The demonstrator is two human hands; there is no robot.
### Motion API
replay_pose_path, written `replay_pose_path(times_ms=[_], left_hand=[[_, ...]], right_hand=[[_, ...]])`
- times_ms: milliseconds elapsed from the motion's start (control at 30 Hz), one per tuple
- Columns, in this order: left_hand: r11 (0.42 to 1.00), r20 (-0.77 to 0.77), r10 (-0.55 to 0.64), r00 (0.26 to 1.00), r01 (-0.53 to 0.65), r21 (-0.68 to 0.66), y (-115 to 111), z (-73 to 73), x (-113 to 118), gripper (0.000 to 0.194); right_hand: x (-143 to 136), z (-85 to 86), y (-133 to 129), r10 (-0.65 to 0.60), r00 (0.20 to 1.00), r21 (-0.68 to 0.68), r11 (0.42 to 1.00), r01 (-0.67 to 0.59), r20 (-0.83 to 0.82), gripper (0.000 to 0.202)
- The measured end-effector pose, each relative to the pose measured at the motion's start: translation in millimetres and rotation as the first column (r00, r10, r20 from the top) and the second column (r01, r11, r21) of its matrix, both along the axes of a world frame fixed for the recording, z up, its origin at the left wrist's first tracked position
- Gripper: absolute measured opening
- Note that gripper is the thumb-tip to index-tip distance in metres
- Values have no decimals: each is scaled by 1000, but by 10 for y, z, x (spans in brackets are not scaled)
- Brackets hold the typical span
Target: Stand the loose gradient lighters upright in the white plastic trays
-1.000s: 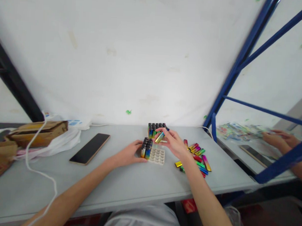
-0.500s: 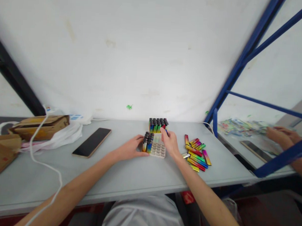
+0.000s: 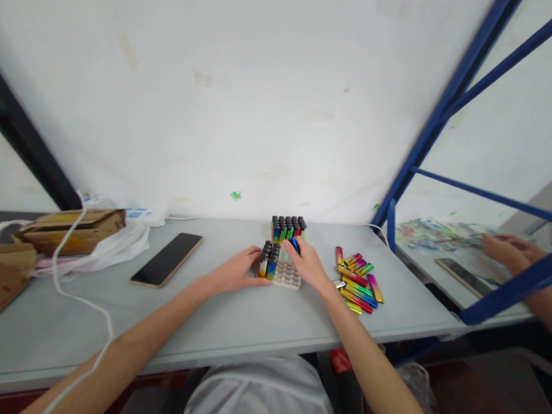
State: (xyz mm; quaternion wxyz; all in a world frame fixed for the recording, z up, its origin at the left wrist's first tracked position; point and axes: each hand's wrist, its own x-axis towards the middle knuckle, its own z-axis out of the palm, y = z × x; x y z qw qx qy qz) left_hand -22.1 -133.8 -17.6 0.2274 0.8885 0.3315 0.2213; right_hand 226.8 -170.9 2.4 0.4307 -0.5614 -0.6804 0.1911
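A pale tray with rows of round slots [image 3: 287, 274] lies on the grey table, its left part filled with upright black-topped lighters [image 3: 268, 261]. Around the left side of these lighters curves my left hand [image 3: 239, 271], thumb at the front and fingers behind. My right hand [image 3: 306, 261] is closed on a shiny blue lighter [image 3: 295, 245] above the tray's slots. Directly behind stands a full block of upright lighters [image 3: 288, 228]. To the right of my right hand, several metallic coloured lighters [image 3: 357, 285] lie in a loose pile.
A phone [image 3: 167, 259] lies on the left, beside plastic bags [image 3: 125, 244], a cardboard box [image 3: 80, 228] and a white cable [image 3: 82, 302]. Beyond the blue frame [image 3: 425, 137] on the right are another person's hands [image 3: 514, 251] and a second phone [image 3: 464, 277].
My right hand has moved slightly left over the tray, and more of the blue lighter shows in it. My left hand stays beside the lighters.
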Motion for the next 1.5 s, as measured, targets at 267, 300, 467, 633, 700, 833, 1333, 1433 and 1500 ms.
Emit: replay_pose_path(times_ms=[267,300,467,633,700,833,1333,1433,1500], left_hand=[[1000,-31,-6,999,6,3,12,-7,-30,75],[1000,-35,-9,999,9,3,14,-6,-34,76],[1000,-27,-17,999,17,-6,24,2,-43,79],[1000,-37,-15,999,14,-28,7,26,-32,79],[999,-37,-14,999,13,-30,2,27,-32,78],[1000,-29,-9,1000,9,-6,7,12,-39,76],[999,-62,29,998,-28,16,-24,88,-33,75],[1000,-62,18,998,-17,23,-13,74,-36,76],[1000,-61,15,998,-13,26,-7,65,-37,75]], right_hand=[[134,63,4,102,977,70,991,-117,186,45],[138,78,-10,95,976,46,993,-105,195,47],[146,104,-54,140,970,-44,990,-134,196,40],[154,75,-37,172,913,-17,984,-179,370,32],[145,64,-34,182,880,-16,981,-195,438,23],[153,95,-64,214,830,-63,975,-212,514,12],[1581,464,-224,-241,799,-205,889,410,551,24],[1582,383,-167,-305,757,-176,859,481,577,26],[1474,324,-106,-337,727,-182,826,533,598,32]])
